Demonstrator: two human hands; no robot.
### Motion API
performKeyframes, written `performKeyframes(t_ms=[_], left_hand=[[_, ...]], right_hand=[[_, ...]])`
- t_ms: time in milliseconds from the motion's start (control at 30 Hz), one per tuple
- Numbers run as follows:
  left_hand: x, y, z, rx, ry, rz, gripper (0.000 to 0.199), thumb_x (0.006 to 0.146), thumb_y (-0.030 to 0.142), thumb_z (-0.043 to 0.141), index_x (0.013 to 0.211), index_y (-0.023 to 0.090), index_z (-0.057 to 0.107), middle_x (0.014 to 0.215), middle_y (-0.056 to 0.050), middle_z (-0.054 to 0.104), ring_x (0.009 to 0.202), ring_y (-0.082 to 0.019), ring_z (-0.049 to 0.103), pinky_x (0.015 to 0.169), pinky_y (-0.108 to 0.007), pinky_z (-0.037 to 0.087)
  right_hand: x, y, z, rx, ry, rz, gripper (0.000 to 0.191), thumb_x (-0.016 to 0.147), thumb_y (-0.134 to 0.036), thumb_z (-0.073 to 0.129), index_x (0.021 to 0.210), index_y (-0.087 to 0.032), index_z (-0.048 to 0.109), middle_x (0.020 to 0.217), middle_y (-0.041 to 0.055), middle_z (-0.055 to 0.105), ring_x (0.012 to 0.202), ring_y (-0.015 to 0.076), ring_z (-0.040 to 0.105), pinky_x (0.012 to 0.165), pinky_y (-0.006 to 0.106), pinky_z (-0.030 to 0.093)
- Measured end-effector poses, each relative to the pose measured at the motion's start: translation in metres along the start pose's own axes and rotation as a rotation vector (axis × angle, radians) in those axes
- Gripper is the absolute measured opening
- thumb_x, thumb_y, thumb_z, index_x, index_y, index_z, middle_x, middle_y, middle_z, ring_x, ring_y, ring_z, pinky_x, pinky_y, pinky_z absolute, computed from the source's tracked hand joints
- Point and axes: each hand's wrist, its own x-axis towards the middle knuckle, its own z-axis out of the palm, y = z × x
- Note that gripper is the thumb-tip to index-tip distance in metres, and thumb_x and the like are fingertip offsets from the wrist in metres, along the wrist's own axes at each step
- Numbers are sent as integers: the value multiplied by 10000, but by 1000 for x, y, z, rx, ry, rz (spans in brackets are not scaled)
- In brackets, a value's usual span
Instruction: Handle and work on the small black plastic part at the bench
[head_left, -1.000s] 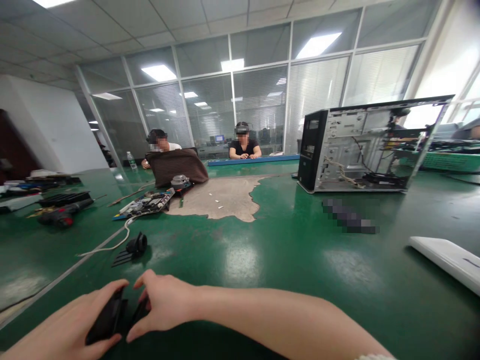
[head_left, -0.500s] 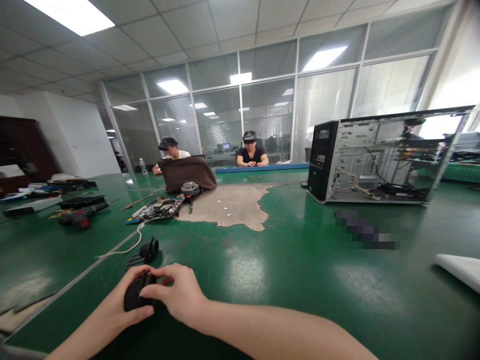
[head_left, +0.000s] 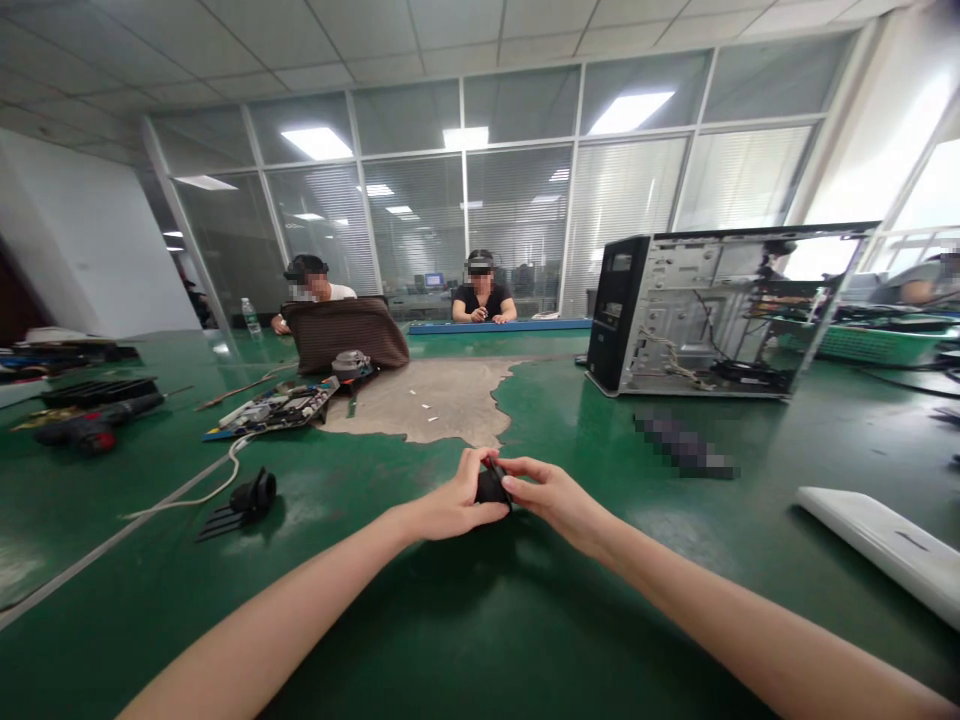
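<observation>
A small black rounded part (head_left: 490,488) is between my two hands, over the green tabletop. My left hand (head_left: 456,500) wraps round it from the left, thumb below and fingers above. From the right, the thumb and fingertips of my right hand (head_left: 551,497) pinch its thin dark edge. A bit of red shows at its top; its exact kind I cannot make out. Further left, a black plastic piece with a ring and several prongs (head_left: 244,500) lies on the green table (head_left: 420,640), apart from both hands.
An opened computer case (head_left: 615,318) stands at the right, with a white flat box (head_left: 885,545) nearer. Circuit boards (head_left: 274,408), a brown cloth-covered object (head_left: 341,335) and a power drill (head_left: 97,425) are on the left. Two people (head_left: 482,295) sit across the table.
Both hands have moved right and farther out, carrying the black part from the left to the middle. The view has turned slightly right. The pronged black piece stays on the table.
</observation>
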Motion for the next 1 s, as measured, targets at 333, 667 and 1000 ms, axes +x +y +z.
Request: performKeyframes(t_ms=[333, 667, 1000], left_hand=[[20, -30, 25, -59, 97, -30, 462, 691, 329, 643, 1041, 178, 382, 1021, -63, 502, 930, -209, 523, 820, -363, 419], [15, -27, 35, 34, 75, -4, 623, 760, 313, 548, 1259, 147, 215, 1289, -164, 341, 1173, -273, 375, 967, -450, 303], [19, -32, 33, -25, 142, 43, 722, 660, 257, 671, 1257, 164, 277, 1286, -137, 343, 1201, -257, 327, 1018, -445, 230]], right_hand=[[5, 17, -25, -13, 135, -52, 367, 593, -330, 694, 904, -154, 608, 893, 39, 620, 729, 126, 587, 723, 275, 467], [8, 24, -16, -89, 241, -120, 328, 595, -329, 682, 865, -152, 624, 836, 26, 619, 699, 119, 567, 707, 269, 440], [8, 25, -11, -131, 212, -163, 320, 609, -317, 668, 879, -162, 592, 821, -5, 580, 678, 98, 536, 647, 234, 408]])
